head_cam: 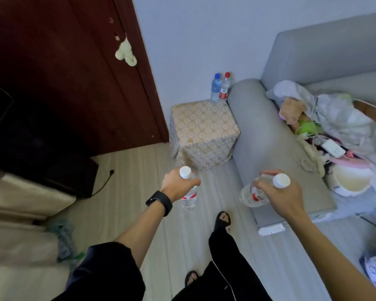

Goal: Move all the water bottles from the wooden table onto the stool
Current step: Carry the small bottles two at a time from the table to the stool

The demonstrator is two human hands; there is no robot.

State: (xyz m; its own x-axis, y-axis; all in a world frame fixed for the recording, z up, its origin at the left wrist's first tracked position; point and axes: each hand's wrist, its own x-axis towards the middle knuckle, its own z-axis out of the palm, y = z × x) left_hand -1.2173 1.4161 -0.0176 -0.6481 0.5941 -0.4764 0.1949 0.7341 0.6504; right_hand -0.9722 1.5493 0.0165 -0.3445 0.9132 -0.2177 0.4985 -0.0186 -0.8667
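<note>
Bottles in both hands here. The left hand (178,184) is curled round the shoulder of a white-capped bottle (189,195), just under the cap. It hangs roughly upright over the pale floor (126,192), with the red label showing below the fingers. There's a black wristband (160,202) on that wrist.

The right hand (280,192) grips a second white-capped bottle (251,193) near its neck. This one is tilted, cap toward the right and base swung left and down, in the air by the front end of the grey sofa (267,135) arm.

The stool (204,131) is ahead of both hands, draped in a cream patterned cloth and tucked into the corner between the dark red door (74,72) and the sofa arm. Two more are already standing on it, upright at the far right corner by the wall: a blue-capped bottle (215,88) and a red-capped bottle (224,89), side by side and touching or nearly so.

The two carried bottles are well short of the stool — neither is over it.

The sofa seat is piled with clutter (334,118), and a white power strip (271,229) lies on the floor below the right forearm.
</note>
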